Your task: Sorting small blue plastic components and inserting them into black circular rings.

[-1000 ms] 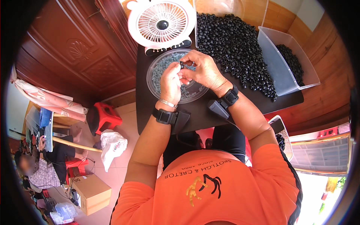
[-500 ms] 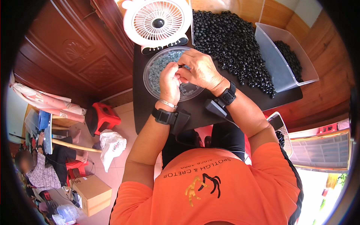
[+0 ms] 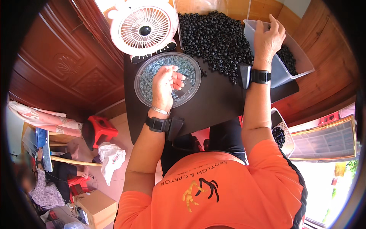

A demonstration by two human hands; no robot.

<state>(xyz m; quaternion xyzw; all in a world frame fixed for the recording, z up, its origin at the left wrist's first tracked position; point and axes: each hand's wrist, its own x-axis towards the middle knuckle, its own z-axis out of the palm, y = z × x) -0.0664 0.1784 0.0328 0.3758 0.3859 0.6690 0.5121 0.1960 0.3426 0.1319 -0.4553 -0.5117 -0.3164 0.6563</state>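
Clear round dish (image 3: pixel 146 76) of small pale pieces lying near left on the dark table (image 3: pixel 217 103); left hand (image 3: pixel 166 86) hovering over it, fingers loosely curled, contents unclear. Far right, right hand (image 3: pixel 268 38) reaching, fingers spread, into the clear plastic bin (image 3: pixel 301 63) of black beads (image 3: pixel 286 57).

Bright daylight, sharp centre, fisheye-bent dark rim.

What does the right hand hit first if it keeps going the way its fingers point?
Probably the clear plastic bin: the right hand already hangs over its near rim, fingers pointing away from the person toward the black beads in the bin. How high it is above them is unclear.
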